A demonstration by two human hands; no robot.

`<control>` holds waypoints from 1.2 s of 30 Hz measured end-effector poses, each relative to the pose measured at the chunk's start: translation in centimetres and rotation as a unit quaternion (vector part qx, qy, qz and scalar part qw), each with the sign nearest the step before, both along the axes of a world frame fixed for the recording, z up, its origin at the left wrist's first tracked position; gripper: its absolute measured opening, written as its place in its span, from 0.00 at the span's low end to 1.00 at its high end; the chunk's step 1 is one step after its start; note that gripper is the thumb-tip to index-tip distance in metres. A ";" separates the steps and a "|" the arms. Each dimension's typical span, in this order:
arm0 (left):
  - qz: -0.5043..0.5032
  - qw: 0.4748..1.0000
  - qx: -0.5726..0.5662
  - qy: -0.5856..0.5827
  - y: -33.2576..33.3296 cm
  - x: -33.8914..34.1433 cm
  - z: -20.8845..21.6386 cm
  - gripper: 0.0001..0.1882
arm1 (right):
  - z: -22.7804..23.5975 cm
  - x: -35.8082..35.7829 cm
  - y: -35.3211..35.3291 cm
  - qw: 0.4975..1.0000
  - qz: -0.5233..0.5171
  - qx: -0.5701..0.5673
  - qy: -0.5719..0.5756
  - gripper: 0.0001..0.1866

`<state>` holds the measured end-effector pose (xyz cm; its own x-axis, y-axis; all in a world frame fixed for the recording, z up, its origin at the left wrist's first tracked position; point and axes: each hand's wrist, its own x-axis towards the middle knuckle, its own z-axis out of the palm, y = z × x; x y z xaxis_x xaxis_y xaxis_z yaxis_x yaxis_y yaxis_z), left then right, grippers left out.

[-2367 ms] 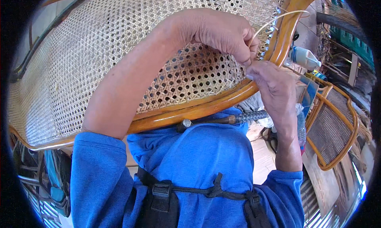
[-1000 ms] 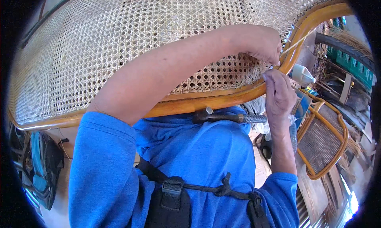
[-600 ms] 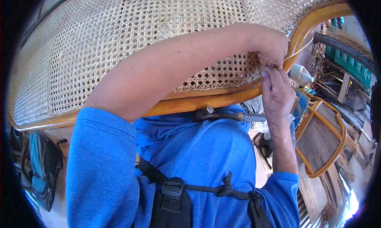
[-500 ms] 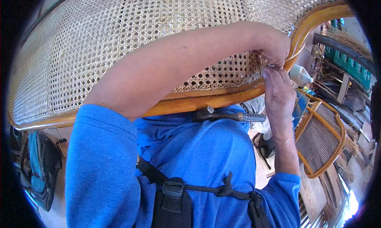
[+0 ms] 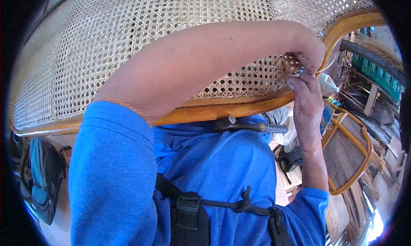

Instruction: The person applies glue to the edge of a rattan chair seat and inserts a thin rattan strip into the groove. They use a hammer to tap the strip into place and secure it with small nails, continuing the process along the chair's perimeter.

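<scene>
A large woven cane panel [image 5: 180,10] in a curved, varnished wooden frame [image 5: 244,105] lies across my lap. My left arm reaches over it, and my left hand [image 5: 314,53] bends down at the panel's right edge with its fingers curled and mostly hidden. Just below, my right hand [image 5: 307,96] comes up from outside the frame, thumb and fingers pinched together, nearly touching the left fingertips. What either hand grips is hidden. A pale cane strand [image 5: 329,67] loops out past the frame beside the two hands.
A hammer [image 5: 239,126] rests on my lap against the frame's near edge. At the right stands a smaller cane-panelled piece [image 5: 346,154], with loose cane strips [image 5: 379,45] and wood scraps around it. A dark and blue backpack [image 5: 43,177] is at the lower left.
Both hands have shifted slightly to the right in the view, still together at the frame's edge. The loop of pale strand stands out a little farther from the frame.
</scene>
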<state>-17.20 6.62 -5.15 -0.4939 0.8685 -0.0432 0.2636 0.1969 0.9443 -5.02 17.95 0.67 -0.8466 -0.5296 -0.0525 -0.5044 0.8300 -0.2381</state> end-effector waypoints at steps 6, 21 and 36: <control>-0.035 0.998 -0.023 0.049 1.6 -0.7 0.1 0.14 | -0.1 0.0 0.0 1.000 0.015 0.002 0.010 0.08; -0.042 0.979 -0.060 0.190 3.4 -0.5 0.7 0.14 | -0.5 -0.1 1.2 0.998 0.053 0.027 0.033 0.09; 0.009 0.997 0.077 -0.019 -0.4 0.1 -1.2 0.11 | 1.2 -2.9 0.5 0.987 0.097 0.055 -0.115 0.09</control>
<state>-17.11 6.25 -6.37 -0.5093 0.8577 0.0710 0.2256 0.0535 0.9727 -7.93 18.40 1.88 -0.6891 -0.6604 -0.2983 -0.5990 0.7508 -0.2784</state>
